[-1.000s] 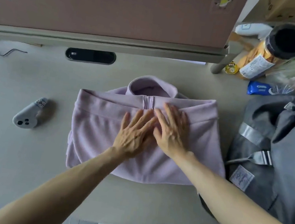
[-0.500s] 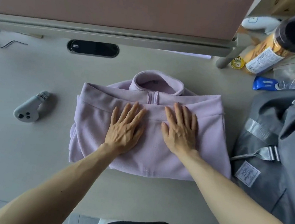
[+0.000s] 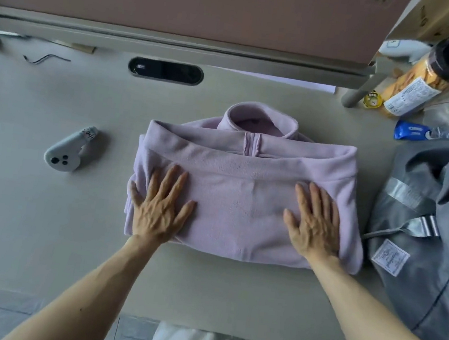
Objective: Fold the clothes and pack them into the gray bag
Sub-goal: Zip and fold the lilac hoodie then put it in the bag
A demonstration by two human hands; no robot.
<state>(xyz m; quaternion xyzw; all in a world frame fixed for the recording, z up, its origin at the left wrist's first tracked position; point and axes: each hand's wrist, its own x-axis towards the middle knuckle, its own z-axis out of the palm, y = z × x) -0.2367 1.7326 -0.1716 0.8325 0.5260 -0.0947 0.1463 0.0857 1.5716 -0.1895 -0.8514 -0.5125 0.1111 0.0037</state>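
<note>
A lilac fleece top (image 3: 242,200) lies folded into a rectangle in the middle of the beige table (image 3: 30,217), its collar pointing away from me. My left hand (image 3: 160,207) presses flat on the fold's left end, fingers spread and straight. My right hand (image 3: 313,224) lies flat on the right end in the same way. The gray bag (image 3: 431,263) lies on the table right beside the fleece's right edge, with silver straps and a white label showing.
A gray handheld controller (image 3: 66,151) lies left of the fleece. A cable port (image 3: 166,71) and a thin wire (image 3: 45,58) sit at the back. Behind the bag stand a snack jar (image 3: 424,78), a blue packet (image 3: 411,131) and plastic bags.
Both hands have slid apart across the fleece, from side by side at its middle out to its left and right ends.
</note>
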